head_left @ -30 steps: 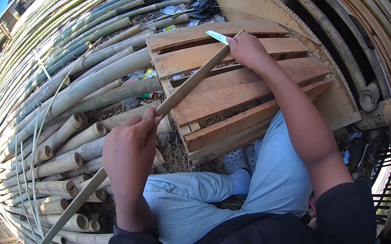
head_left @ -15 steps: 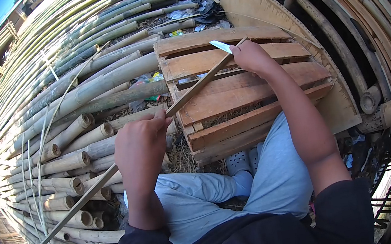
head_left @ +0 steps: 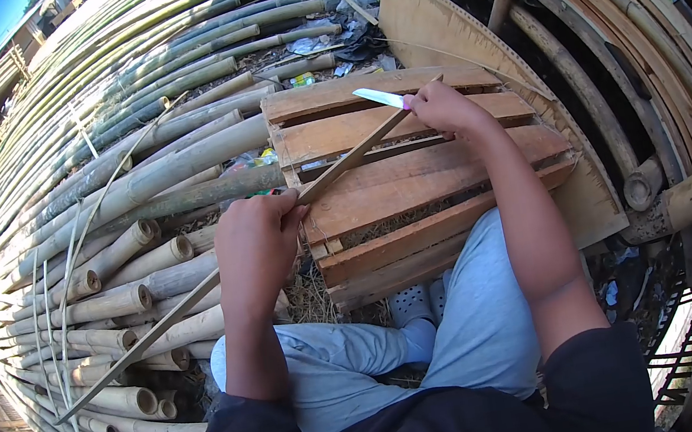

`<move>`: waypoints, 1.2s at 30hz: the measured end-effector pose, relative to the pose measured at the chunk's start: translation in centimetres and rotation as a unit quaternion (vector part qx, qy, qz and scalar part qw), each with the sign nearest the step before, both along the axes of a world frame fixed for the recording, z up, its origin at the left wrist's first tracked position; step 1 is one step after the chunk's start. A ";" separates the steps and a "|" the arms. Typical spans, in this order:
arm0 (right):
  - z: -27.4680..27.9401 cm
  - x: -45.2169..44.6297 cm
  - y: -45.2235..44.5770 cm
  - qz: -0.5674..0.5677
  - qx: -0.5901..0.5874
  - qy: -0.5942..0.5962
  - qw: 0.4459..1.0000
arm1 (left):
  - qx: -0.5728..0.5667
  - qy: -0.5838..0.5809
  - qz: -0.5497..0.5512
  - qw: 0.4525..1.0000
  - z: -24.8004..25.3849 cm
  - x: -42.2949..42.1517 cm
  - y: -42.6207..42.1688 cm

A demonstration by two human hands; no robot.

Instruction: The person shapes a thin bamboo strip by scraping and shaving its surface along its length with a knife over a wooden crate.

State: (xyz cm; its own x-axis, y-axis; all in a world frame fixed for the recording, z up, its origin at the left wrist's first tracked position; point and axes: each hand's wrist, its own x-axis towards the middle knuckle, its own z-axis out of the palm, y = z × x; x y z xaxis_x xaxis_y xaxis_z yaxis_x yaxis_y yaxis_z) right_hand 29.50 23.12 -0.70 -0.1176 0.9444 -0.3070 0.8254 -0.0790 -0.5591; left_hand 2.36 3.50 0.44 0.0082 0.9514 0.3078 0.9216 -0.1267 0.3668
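A long thin bamboo strip (head_left: 348, 161) runs slantwise from the lower left up across a wooden crate (head_left: 435, 160). Around the strip's middle, near the crate's left edge, my left hand (head_left: 254, 237) is closed. My right hand (head_left: 447, 108) is closed on a knife (head_left: 379, 98) with a pale blade and a bit of pink at the handle. The blade points up and left, close to the strip's upper end. That end shows just past my right fingers; the handle is mostly hidden in my grip.
Stacked bamboo poles (head_left: 172, 156) fill the left side, with a few thin loose strips (head_left: 61, 341) lying over them. A plywood sheet (head_left: 462, 35) leans behind the crate. Bamboo rails (head_left: 586, 79) stand at the right. Litter (head_left: 315, 43) lies beyond the crate.
The camera view has shifted slightly, so the crate appears lower and further left. Both hands keep their holds, and the strip's lower end has swung up a little in view.
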 end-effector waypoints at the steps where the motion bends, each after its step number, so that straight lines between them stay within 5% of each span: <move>1: 0.3 0.0 -0.7 0.011 0.055 0.002 0.998 | 0.009 0.013 0.000 1.000 0.0 -0.3 0.1; 3: -2.3 1.0 0.3 0.072 0.227 0.045 0.970 | -0.004 0.036 0.001 0.999 0.6 -0.8 0.0; 6: -2.5 1.2 1.4 0.166 0.251 0.020 0.953 | -0.003 0.029 0.003 1.000 1.1 -1.1 0.0; 21: -3.2 -0.8 2.9 0.162 0.210 0.054 0.963 | -0.035 -0.097 -0.058 0.993 1.1 -1.6 0.6; 31: -4.1 -1.8 3.4 0.174 0.220 0.086 0.956 | -0.001 -0.028 -0.037 0.999 -0.3 -1.2 0.1; 36: -2.4 -2.0 1.3 0.168 0.328 0.075 0.926 | 0.003 0.027 -0.007 1.000 -0.1 -0.2 -0.5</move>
State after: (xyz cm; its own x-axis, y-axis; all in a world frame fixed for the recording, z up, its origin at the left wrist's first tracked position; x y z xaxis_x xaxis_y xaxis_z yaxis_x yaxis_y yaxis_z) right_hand 27.48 24.39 -3.11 -0.4342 0.8239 0.3643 0.6506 0.5665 -0.5057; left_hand 2.15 3.00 0.31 0.0376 0.9492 0.3125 0.9385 -0.1410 0.3153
